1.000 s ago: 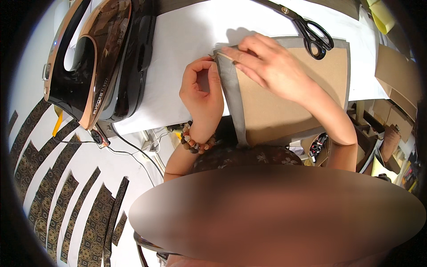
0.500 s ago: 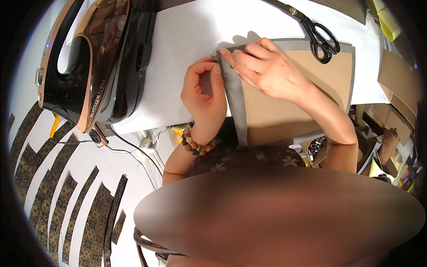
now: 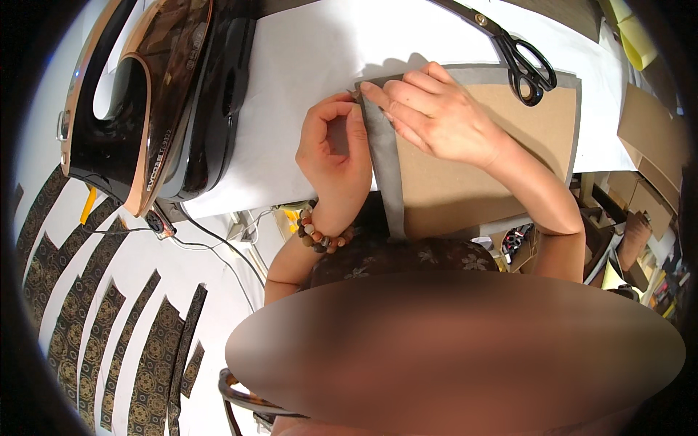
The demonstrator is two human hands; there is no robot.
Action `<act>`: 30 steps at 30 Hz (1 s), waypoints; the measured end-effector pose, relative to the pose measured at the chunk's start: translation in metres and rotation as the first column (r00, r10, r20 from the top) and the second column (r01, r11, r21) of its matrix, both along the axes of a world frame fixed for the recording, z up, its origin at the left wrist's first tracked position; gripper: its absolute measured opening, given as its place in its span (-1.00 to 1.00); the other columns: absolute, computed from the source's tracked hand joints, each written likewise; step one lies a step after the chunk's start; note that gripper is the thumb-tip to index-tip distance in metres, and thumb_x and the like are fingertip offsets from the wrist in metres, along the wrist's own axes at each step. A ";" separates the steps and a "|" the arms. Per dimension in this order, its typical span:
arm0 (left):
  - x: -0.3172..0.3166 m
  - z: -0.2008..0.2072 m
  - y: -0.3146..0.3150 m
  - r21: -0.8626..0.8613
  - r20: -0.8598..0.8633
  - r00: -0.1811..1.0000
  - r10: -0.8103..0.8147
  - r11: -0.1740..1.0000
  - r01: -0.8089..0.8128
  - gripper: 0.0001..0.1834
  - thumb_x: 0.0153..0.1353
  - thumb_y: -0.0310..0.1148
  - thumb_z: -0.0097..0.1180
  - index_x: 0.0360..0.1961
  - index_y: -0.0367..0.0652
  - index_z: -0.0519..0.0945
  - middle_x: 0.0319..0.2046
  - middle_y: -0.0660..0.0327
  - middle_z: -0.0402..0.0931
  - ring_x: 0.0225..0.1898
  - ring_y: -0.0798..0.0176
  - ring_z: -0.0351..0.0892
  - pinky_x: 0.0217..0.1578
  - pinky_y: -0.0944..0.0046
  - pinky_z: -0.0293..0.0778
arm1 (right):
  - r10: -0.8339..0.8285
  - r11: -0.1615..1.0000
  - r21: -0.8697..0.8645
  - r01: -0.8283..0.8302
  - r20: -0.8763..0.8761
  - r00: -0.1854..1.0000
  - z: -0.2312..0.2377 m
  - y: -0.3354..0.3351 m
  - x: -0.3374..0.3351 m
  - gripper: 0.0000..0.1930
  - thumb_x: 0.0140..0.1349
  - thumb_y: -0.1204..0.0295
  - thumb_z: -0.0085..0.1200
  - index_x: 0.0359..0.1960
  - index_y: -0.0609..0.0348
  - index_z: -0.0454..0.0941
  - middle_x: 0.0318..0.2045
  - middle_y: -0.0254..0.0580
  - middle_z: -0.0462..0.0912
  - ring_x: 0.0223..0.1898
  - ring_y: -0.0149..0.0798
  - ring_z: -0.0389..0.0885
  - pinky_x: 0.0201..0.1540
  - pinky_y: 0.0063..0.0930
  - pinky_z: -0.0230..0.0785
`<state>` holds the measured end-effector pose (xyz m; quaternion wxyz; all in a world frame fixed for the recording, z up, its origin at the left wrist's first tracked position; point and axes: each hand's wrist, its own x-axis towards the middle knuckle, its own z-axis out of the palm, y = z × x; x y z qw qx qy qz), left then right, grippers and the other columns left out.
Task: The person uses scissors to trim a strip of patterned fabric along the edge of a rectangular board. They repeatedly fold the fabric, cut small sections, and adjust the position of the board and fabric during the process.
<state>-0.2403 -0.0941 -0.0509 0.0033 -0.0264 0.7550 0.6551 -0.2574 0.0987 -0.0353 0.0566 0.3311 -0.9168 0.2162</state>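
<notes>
A tan board bordered with grey fabric lies on the white table, its near edge at my body. At the far left corner my left hand pinches the edge of the grey fabric between thumb and forefinger. My right hand rests over the same corner, with its forefinger and thumb closed on the fabric beside the left fingertips. The exact fold between the fingers is too small to make out. Black-handled scissors lie across the board's far right edge.
A large black and copper steam iron stands at the left on its base, with cords hanging below. Patterned dark fabric strips are spread on a white surface at lower left. Cardboard pieces and clutter stand at the right.
Almost nothing differs. Both hands stay at the corner, and the right fingertips have shifted very slightly.
</notes>
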 end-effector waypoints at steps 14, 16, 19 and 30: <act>0.000 -0.006 -0.003 -0.050 -0.073 0.997 -0.031 0.998 0.027 -0.92 0.34 -0.56 0.21 -0.18 -0.30 0.58 -0.10 0.06 0.66 -0.13 0.25 0.65 -0.07 0.28 0.56 | -0.056 0.985 -0.172 0.034 -0.129 0.990 -0.011 0.003 0.003 -0.60 0.09 0.46 0.43 0.00 0.25 0.71 -0.30 -0.34 0.59 -0.33 -0.29 0.51 -0.25 -0.42 0.34; -0.001 -0.001 -0.001 -0.009 -0.040 0.998 -0.039 0.999 0.038 -0.91 0.34 -0.55 0.22 -0.17 -0.31 0.58 -0.11 0.07 0.66 -0.12 0.26 0.65 -0.04 0.27 0.55 | -0.033 0.977 -0.211 -0.003 -0.169 0.985 -0.008 0.014 0.005 -0.72 0.13 0.44 0.40 -0.11 0.22 0.74 -0.31 -0.33 0.60 -0.30 -0.28 0.55 -0.22 -0.42 0.38; 0.000 0.000 -0.006 0.105 0.006 0.993 -0.115 0.988 0.114 -0.81 0.36 -0.56 0.18 -0.04 -0.31 0.52 -0.01 0.05 0.62 -0.03 0.26 0.61 0.06 0.24 0.51 | -0.376 0.882 -0.352 0.314 -0.125 0.918 0.010 0.034 0.036 -0.75 0.15 0.47 0.39 -0.12 0.20 0.74 -0.32 -0.28 0.63 -0.28 -0.26 0.58 -0.23 -0.38 0.43; -0.033 0.001 -0.017 -0.256 -0.178 0.842 -0.509 0.850 0.460 -0.43 0.22 -0.60 0.00 0.30 -0.30 0.39 0.18 -0.02 0.51 0.08 0.03 0.51 0.18 0.15 0.45 | -0.372 -0.530 -0.144 0.836 0.925 -0.077 -0.016 0.017 0.306 -0.55 0.41 0.05 0.13 0.02 0.19 0.41 -0.29 -0.20 0.54 -0.24 -0.23 0.64 -0.16 -0.23 0.59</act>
